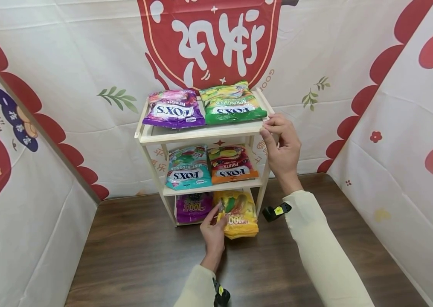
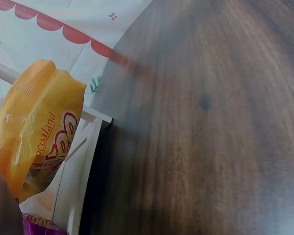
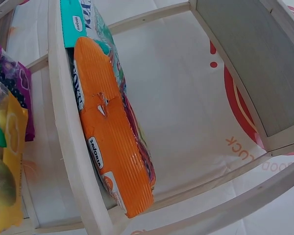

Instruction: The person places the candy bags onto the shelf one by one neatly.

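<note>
My left hand (image 1: 213,234) pinches the left side of a yellow candy bag (image 1: 240,219) at the front of the bottom shelf. The bag juts past the shelf's front edge, and the left wrist view shows the yellow bag (image 2: 63,127) tilted beside the wooden frame. At the top right corner of the small wooden rack (image 1: 201,135), my right hand (image 1: 284,149) grips the frame between thumb and fingers. A purple candy bag (image 1: 194,209) lies left of the yellow one, partly under the middle shelf. The right hand itself is out of the right wrist view.
The top shelf bears a purple Fox's bag (image 1: 174,110) and a green Fox's bag (image 1: 233,104). On the middle shelf lie a teal bag (image 1: 188,168) and an orange-red bag (image 1: 232,165). Printed cloth (image 1: 78,51) walls surround the brown wooden table (image 1: 135,264).
</note>
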The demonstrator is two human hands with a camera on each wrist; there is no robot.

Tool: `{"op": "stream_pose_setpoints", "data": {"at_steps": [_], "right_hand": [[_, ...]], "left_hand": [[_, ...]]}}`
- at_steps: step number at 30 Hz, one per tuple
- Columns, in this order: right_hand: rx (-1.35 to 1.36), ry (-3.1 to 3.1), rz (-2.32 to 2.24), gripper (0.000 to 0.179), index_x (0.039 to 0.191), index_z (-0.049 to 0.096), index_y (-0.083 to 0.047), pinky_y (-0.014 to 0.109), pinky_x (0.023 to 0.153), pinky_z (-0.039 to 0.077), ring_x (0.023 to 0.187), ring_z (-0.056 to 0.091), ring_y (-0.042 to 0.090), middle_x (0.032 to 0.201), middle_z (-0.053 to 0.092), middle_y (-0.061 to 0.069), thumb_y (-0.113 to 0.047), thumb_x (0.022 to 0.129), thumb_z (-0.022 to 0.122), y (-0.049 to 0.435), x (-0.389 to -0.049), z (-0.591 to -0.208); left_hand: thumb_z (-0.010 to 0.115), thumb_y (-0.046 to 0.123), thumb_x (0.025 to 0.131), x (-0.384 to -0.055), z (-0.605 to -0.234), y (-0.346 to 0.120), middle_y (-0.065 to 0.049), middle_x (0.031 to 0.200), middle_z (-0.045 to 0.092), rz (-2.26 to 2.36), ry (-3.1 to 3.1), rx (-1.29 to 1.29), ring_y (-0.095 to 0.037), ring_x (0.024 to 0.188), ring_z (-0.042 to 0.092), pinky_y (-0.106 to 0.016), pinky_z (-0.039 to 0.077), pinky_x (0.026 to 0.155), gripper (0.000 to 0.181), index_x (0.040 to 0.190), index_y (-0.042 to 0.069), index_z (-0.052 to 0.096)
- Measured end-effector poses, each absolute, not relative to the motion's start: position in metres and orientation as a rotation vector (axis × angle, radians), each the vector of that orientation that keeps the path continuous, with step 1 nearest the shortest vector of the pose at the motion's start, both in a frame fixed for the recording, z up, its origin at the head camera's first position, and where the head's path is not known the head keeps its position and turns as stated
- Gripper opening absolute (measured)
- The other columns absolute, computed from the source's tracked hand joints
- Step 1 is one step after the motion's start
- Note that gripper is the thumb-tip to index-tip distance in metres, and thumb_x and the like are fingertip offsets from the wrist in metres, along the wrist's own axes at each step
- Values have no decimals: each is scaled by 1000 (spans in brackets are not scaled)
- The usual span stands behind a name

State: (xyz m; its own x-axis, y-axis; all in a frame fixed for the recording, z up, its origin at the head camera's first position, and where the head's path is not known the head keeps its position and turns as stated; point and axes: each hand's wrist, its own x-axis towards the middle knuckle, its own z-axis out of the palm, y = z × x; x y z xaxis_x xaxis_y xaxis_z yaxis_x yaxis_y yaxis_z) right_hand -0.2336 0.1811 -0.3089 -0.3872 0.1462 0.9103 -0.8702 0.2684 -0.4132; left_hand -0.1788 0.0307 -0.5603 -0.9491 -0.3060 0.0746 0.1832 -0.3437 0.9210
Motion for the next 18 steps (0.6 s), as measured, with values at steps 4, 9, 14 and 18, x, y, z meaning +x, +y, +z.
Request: {"op": "stream_pose_setpoints", "data": {"at_steps": [4,9,14,18], "right_hand": [[695,-1545,1319,8,90,58,17,47,101,43,112,50,41,100,54,34,11,86,61,181,-234,-309],[695,-1541,1316,6,89,57,17,48,101,42,111,50,42,100,54,35,17,84,60,180,-234,-309],[697,-1533,1313,8,89,58,17,48,101,43,111,51,42,99,54,35,11,86,62,181,-234,-309],[709,-1527,1319,13,89,58,17,48,101,43,111,51,41,99,54,35,5,88,64,182,-234,-309]], "left_hand": [[73,-10,77,-185,-557,33,-13,115,65,-2375,-1539,164,-24,87,61,-29,58,70,44,116,9,70],[70,-13,76,-191,-554,36,-12,117,65,-2376,-1520,200,-25,90,64,-31,58,70,46,115,10,70],[71,-12,77,-196,-554,37,-12,120,63,-2382,-1537,239,-26,97,62,-31,58,72,44,115,10,70],[73,-9,77,-201,-555,40,-14,122,62,-2386,-1545,260,-26,99,60,-29,57,72,42,116,7,70]]}}
